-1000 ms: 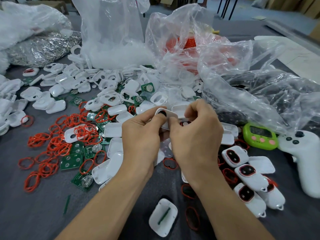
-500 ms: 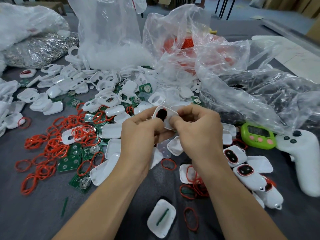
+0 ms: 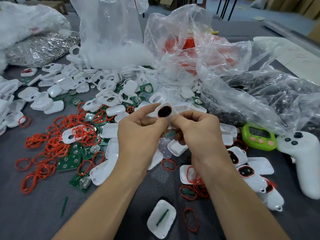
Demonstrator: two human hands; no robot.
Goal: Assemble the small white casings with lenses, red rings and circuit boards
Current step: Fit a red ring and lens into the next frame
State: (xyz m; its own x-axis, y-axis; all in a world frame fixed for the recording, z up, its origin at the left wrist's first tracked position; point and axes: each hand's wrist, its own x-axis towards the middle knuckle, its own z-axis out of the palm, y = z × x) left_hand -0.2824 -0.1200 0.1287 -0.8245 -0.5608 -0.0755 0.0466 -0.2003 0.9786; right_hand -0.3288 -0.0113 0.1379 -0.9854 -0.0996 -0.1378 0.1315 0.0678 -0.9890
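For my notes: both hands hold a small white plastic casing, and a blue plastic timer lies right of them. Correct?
Head view: the plastic timer is lime green, not blue. Left hand and right hand hold the small white plastic casing, left of it.

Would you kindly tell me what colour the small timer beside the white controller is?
The timer is lime green with pink buttons; the head view shows it.
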